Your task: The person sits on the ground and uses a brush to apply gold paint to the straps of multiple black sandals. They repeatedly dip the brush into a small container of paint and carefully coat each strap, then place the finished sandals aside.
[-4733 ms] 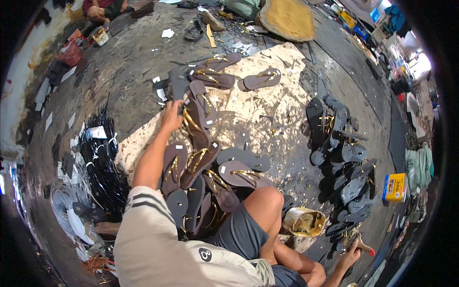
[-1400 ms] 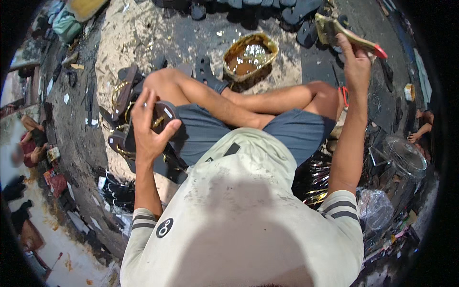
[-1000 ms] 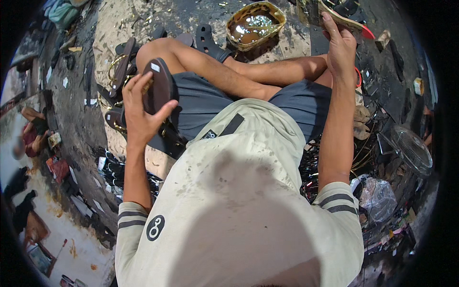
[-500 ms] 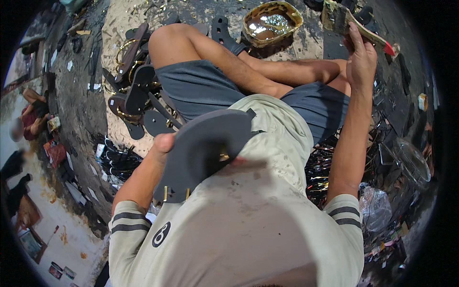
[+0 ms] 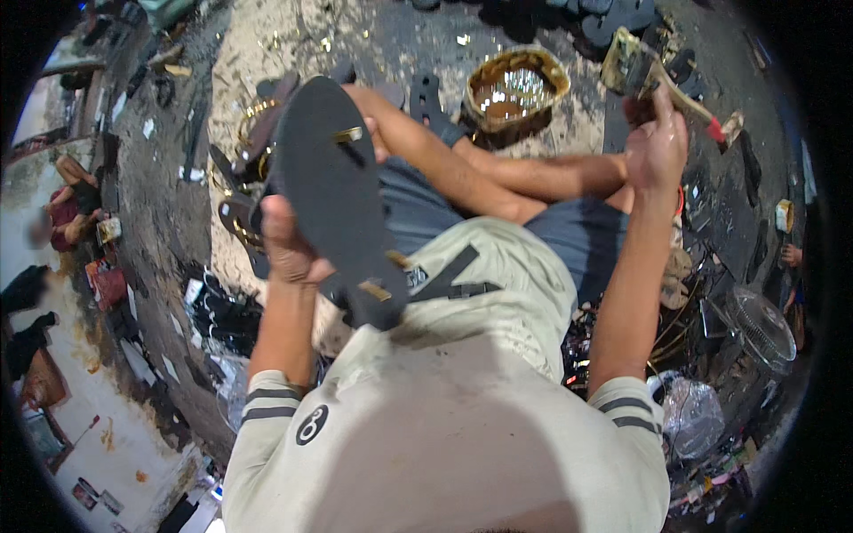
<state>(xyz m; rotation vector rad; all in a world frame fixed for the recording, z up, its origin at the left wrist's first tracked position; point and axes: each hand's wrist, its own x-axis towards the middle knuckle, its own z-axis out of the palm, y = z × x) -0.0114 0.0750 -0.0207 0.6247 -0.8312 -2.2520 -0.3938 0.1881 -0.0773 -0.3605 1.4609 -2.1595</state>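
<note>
My left hand [image 5: 291, 244] is closed around the edge of a dark grey sandal sole [image 5: 333, 195], held up over my left thigh with its toe end away from me. Gold-coloured strap ends show on its flat face, one near the far end and two near the close end. A black strap [image 5: 453, 277] sticks out beside it over my shirt. My right hand [image 5: 657, 147], raised at the right, grips a brush [image 5: 629, 64]. Its wide head is crusted yellowish, and its handle has a red part near the end.
A tub with a crusted rim [image 5: 482, 123] holds brown, shiny liquid beyond my crossed legs. Sandals with gold straps [image 5: 244, 222] pile by my left knee; dark soles [image 5: 613, 22] lie at the far edge. A fan [image 5: 760, 329] stands right. Another person [image 5: 75, 204] sits far left.
The sole has swung from lying across my belly to pointing away from me, and moved farther out. My right hand has shifted slightly left and nearer with the brush.
</note>
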